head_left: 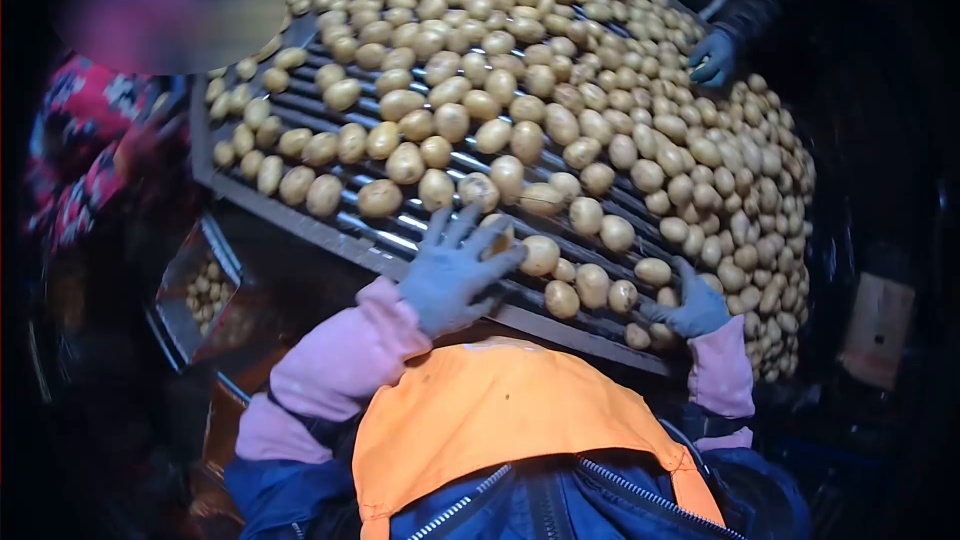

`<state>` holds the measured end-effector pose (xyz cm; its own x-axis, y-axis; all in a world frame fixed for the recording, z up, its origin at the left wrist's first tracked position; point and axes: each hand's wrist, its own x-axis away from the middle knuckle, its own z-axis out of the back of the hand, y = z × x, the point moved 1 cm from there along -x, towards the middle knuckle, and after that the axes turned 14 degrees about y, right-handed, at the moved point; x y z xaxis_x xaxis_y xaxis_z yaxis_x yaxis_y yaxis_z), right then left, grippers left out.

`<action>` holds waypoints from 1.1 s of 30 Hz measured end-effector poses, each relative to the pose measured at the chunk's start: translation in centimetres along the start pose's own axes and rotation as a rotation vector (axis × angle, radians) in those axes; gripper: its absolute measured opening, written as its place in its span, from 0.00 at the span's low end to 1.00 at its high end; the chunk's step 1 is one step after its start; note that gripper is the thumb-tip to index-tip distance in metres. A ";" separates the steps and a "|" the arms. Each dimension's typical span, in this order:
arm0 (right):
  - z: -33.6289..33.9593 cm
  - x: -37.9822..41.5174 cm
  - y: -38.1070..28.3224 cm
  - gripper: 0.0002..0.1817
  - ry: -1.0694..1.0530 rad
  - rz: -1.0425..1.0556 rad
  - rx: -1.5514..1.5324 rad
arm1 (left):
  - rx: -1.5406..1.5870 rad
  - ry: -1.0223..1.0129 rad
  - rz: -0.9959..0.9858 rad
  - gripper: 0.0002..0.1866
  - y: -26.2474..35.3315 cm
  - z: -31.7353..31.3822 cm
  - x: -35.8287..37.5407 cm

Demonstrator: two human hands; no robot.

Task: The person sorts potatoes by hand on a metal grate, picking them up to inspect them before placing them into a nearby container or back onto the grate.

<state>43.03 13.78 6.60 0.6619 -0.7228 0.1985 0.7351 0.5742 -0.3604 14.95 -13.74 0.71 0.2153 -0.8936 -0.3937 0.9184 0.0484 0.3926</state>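
Pale potatoes (405, 162) lie across a table of dark metal rollers (340, 205). In a blue-grey glove, my left hand (455, 270) is over the near edge of the rollers. Its fingers are spread, touching or just above a potato (497, 232) that they partly cover. My right hand (692, 308), gloved the same way, rests among potatoes near the right front corner. Its thumb and fingers are apart, with a small potato (667, 296) in the gap between them. The palm side of both hands is hidden.
A metal rim (285, 215) borders the rollers. Potatoes are piled thickly on the right. Across the table is another person's gloved hand (712, 58); a person in a floral sleeve (85, 150) stands at left. Below is a chute (208, 290) with potatoes; a cardboard piece (877, 330) is at right.
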 end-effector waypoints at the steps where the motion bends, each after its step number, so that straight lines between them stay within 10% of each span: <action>1: -0.8 0.9 1.3 0.62 0.080 0.089 0.216 | 0.009 -0.032 -0.115 0.40 0.0 -1.9 -1.3; 8: -9.0 -1.3 -8.8 0.49 -0.028 0.195 0.108 | -0.255 -0.062 -0.219 0.35 -5.4 -4.5 -4.1; 16: -14.5 -7.4 -17.6 0.33 0.033 0.495 -0.285 | -0.494 -0.021 0.318 0.36 -17.5 -0.5 -3.5; 22: -7.1 -5.8 -9.8 0.31 0.679 0.433 0.163 | -0.418 0.117 0.321 0.40 -19.9 2.5 -2.8; 26: -10.1 -6.8 -5.0 0.28 0.501 0.306 0.245 | -0.389 0.192 0.226 0.43 -20.0 2.2 -2.4; 33: -7.9 -8.0 -5.0 0.16 0.440 0.009 -0.285 | 1.070 0.600 0.863 0.40 -15.8 4.7 1.9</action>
<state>32.90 13.70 -0.44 0.4983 -0.8469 -0.1855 0.6201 0.4977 -0.6065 -0.69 -18.31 -2.28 0.8935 -0.4377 0.1005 -0.1717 -0.1261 0.9770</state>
